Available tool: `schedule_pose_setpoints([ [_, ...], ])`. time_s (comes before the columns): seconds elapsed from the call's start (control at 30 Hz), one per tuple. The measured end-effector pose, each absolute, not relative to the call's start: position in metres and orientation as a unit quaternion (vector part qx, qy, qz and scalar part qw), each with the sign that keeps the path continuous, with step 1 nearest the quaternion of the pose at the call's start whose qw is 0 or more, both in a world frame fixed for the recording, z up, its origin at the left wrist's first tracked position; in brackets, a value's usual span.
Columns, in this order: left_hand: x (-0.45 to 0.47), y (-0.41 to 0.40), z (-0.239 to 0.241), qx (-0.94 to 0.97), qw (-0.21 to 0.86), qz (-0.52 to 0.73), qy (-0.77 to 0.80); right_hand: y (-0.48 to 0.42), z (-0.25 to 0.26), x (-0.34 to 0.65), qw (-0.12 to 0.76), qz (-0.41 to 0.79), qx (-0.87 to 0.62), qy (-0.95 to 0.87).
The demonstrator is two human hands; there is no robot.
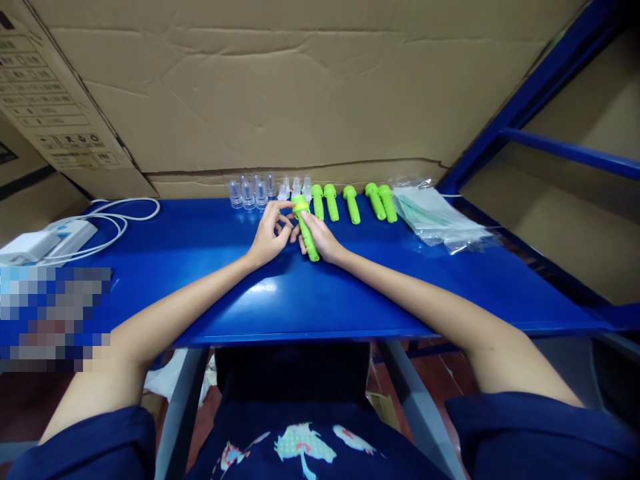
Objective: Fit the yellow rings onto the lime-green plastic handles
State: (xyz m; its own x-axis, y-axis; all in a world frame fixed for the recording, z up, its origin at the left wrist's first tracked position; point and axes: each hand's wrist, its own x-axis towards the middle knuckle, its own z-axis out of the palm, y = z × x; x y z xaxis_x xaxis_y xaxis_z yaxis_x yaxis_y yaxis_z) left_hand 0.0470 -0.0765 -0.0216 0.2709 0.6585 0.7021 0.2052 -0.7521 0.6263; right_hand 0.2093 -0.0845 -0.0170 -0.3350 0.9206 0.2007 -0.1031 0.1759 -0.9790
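Observation:
My right hand (pixel 323 237) is wrapped around a lime-green flashlight (pixel 309 240) with a yellow band near its head. The flashlight stands tilted above the blue table, its head end away from me. On its left side, my left hand (pixel 270 235) has its fingers bent and apart, the index fingertip at the flashlight's head. Whether that fingertip presses on it, I cannot tell. Behind my hands lie more lime-green flashlights, among them one in the middle (pixel 352 205) and a pair at the right (pixel 387 203). Several clear plastic caps (pixel 249 195) stand at the back left.
Smaller whitish translucent pieces (pixel 284 189) stand beside the clear caps. Clear plastic bags (pixel 435 217) lie at the right. A power strip with a white cable (pixel 75 233) occupies the left end of the blue table (pixel 310 307). Behind rises a cardboard wall (pixel 300 93); a blue metal frame (pixel 530 87) borders the right.

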Motion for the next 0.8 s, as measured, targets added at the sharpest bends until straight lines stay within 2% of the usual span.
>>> schedule_pose_setpoints([
  [0.47, 0.0481, -0.0788, -0.0173, 0.753, 0.241, 0.541, 0.288, -0.0864, -0.0137, 0.2095, 0.469, 0.539, -0.349, -0.606],
  [0.8, 0.0464, -0.0766, -0.0193, 0.773, 0.202, 0.534, 0.276, -0.0863, -0.0119, 0.2091, 0.476, 0.538, -0.368, -0.591],
])
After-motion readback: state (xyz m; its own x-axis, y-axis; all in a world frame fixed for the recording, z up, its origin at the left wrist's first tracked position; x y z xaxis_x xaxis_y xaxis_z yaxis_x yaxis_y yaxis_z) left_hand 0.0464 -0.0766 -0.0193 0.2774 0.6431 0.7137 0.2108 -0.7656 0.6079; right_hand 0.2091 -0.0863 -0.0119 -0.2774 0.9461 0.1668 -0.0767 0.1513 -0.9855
